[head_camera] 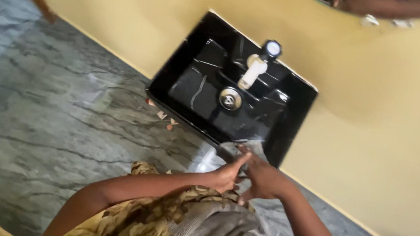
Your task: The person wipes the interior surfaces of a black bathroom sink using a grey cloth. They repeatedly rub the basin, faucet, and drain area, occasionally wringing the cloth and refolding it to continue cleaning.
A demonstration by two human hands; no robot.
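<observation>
My left hand (226,175) and my right hand (263,178) meet just below the front rim of a black wall-mounted sink (281,133). The left hand's fingers are straight and lie against the right hand, with their tips near the rim. The right hand's fingers are curled, and its palm is hidden. A blurred grey patch (232,149) lies at the rim by the fingertips; I cannot tell whether it is a cloth or a reflection. A white tap (255,70) with a dark knob stands at the back of the sink, above a metal drain (230,99).
The sink hangs on a yellow wall (389,136). Below is a grey marbled floor (52,108) with a few small scraps (167,119) under the sink. A grey cloth (202,230) hangs over my patterned clothing. A mirror edge (388,5) shows at the top.
</observation>
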